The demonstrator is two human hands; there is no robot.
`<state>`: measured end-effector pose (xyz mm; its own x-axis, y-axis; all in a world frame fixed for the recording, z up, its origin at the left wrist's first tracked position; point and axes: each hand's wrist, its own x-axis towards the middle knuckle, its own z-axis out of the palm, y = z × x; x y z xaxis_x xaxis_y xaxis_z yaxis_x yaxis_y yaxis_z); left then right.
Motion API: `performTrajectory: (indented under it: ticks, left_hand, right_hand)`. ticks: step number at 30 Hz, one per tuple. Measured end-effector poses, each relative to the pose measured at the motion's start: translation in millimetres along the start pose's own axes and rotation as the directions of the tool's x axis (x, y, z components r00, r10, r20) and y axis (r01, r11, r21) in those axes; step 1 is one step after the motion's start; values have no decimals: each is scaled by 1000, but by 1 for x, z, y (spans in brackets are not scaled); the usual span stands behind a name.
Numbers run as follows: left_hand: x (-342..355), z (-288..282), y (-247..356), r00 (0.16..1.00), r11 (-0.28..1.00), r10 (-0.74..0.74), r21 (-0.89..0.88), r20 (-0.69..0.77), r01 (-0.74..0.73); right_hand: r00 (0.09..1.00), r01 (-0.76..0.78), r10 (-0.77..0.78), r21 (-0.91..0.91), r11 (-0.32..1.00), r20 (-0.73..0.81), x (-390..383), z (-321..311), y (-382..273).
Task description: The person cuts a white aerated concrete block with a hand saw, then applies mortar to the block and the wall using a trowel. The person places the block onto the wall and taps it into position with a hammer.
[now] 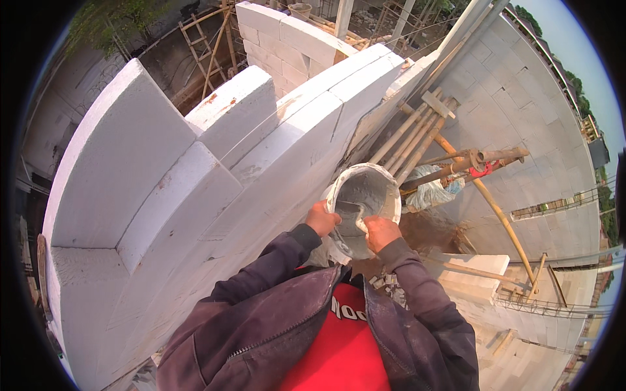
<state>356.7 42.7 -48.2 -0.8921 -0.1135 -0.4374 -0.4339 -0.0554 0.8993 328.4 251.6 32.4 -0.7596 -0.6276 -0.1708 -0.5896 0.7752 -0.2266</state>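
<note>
A mortar-smeared bucket is tilted in front of my chest, its mouth facing up toward me and grey residue coating the inside. My left hand grips the bucket's left rim with closed fingers. Inside the near part of the bucket is a trowel with a bent, mortar-coated neck; part of its blade is hidden. Closed around the trowel's handle is my right hand, at the bucket's near right rim. The white block wall rises just left of the bucket.
Loose-standing blocks top the wall on the left. Right of the bucket lie bamboo poles, a tied pole joint and a plastic sack. A tall grey block wall stands beyond. Rubble and a white slab lie lower down.
</note>
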Motion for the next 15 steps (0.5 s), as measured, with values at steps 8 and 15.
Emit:
performTrajectory:
  ticks: [8, 15]
  left_hand:
    - [84, 53, 1, 997, 998, -7, 63, -73, 11]
    - [143, 81, 63, 995, 998, 37, 55, -96, -32]
  right_hand:
    - [966, -258, 255, -98, 961, -43, 60, -54, 93]
    - [799, -587, 495, 265, 765, 341, 117, -31, 201]
